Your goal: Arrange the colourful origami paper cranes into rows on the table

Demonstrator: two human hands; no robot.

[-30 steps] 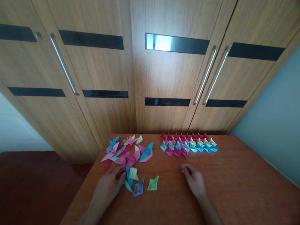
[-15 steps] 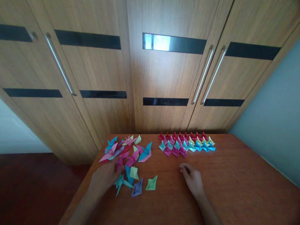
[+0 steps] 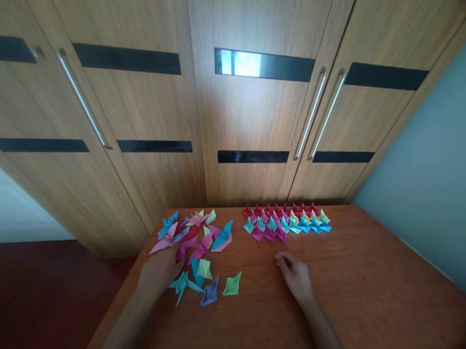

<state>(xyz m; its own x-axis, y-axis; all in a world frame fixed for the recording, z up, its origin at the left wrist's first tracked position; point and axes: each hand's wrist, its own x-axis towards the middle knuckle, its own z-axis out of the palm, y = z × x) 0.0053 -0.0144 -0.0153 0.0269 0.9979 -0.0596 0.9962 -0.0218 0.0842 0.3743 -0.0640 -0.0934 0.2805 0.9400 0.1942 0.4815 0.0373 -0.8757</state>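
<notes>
Left hand (image 3: 160, 270) lying palm-down on wooden table (image 3: 366, 304), fingers loosely spread, gripping nothing, fingertips touching near edge of loose heap of folded paper pieces (image 3: 194, 232). Teal piece (image 3: 182, 283) sitting just beside those fingers, with purple piece (image 3: 210, 293) and green piece (image 3: 232, 284) lying farther right, apart from the heap. Right hand (image 3: 295, 276) resting mid-table, fingers curled inward; whether pinching anything, cannot tell. Neat rows of folded pieces (image 3: 287, 222) standing beyond it, near wardrobe doors (image 3: 239, 118).
</notes>
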